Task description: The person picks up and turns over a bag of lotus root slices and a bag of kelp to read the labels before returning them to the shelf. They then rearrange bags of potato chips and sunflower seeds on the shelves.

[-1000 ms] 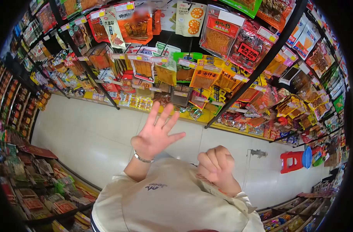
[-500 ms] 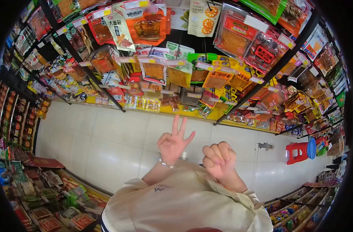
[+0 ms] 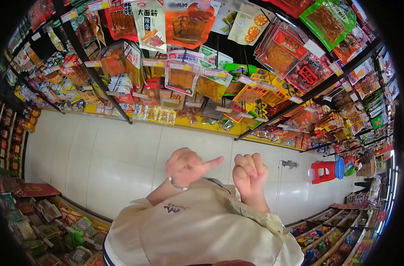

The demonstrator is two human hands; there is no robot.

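My left hand, with a silvery band at its wrist, is raised in front of my chest. One of its digits stretches to the right while the others look folded in; some blur softens them. Nothing is in that hand. A short gap to the right, my right hand is held up as a fist, knuckles upward, with no object showing in it. The hands do not touch each other or any goods. Below them lies my beige shirt with dark lettering.
Ahead is a rack of hanging snack packs above a yellow base ledge. Pale floor tiles run between the shelves. A red stool and blue basin stand to the right. Jars line the far left; packets fill the lower-left shelf.
My left hand has gone from several fingers raised and spread to one digit pointing right, and sits lower. My right hand remains a fist, turned slightly. The view has shifted a little.
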